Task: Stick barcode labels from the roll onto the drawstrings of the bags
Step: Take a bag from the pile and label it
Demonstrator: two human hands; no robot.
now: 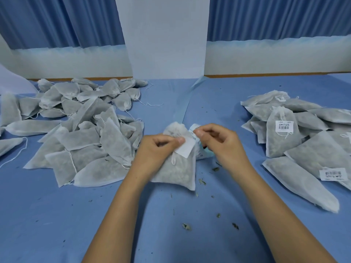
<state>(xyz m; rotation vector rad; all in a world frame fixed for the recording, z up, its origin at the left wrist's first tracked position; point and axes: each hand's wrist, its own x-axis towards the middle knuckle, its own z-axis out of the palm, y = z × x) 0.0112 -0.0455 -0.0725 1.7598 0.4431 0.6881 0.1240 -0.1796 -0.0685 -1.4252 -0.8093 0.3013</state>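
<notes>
On the left of the blue table (57,215) we see a heap of unlabelled bags (76,133). At the centre, our left hand (159,149), fingers curled, pinches a blank-faced label (187,148) with the thumb against the gathered top of a bag (176,173), just above its drawstring (173,160). Just right, our right hand (218,141) pinches the label roll (200,154) between thumb and forefinger, and labelled bags (303,133) lie far right.
</notes>
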